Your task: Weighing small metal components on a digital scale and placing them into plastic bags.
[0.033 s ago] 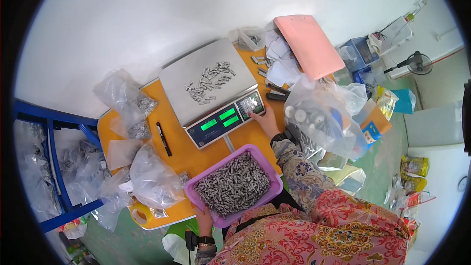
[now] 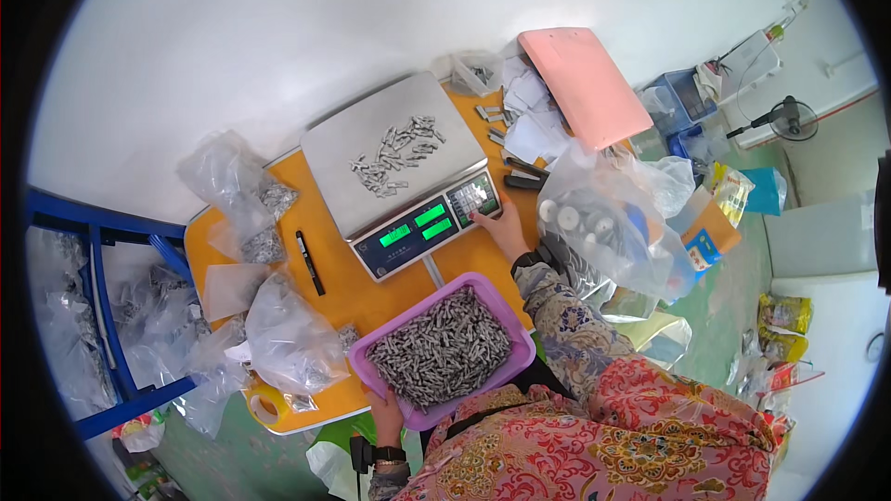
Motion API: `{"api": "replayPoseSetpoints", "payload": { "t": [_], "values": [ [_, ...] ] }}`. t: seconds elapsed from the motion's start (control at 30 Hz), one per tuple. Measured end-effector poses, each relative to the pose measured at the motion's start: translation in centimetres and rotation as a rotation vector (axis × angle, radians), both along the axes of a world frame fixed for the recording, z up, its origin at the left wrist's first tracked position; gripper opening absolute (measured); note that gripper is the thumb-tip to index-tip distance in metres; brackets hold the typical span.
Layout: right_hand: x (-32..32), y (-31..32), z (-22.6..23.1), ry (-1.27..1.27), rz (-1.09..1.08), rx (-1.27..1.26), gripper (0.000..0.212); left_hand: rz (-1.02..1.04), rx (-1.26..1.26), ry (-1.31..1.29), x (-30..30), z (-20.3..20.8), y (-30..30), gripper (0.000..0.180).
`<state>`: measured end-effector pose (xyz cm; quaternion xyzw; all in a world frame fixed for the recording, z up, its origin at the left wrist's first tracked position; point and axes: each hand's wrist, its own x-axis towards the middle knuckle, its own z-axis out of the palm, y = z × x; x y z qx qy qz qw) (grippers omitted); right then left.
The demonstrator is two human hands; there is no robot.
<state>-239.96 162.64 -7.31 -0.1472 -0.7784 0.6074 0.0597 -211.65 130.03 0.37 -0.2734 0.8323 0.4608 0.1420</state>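
My left hand grips the near left edge of a purple plastic tray, its fingers partly hidden under the rim. Small grey metal parts fill the tray, which is held at the table's front edge. My right hand is at the right end of a digital weighing scale, thumb on the keypad and the other fingers apart by the scale's side. It holds nothing. A loose pile of similar metal parts lies on the steel pan. Green digits glow on the display.
Clear bags of metal parts, a black marker and a yellow tape roll lie on the left side of the orange table. To the right are a black stapler, a pink clipboard and a bag of white rolls. Blue rack at far left.
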Motion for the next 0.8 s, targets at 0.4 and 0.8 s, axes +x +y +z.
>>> {"api": "replayPoseSetpoints", "payload": {
  "t": [0.4, 0.8],
  "values": [
    [0.3, -0.8, 0.8, -0.042, -0.060, 0.358, 0.068, 0.006, 0.009, -0.088, -0.2, 0.2, 0.0, 0.042],
    [1.2, 1.1, 3.2, -0.173, -0.104, -0.517, 0.036, -0.011, 0.008, -0.058, -0.2, 0.2, -0.2, 0.037]
  ]
}}
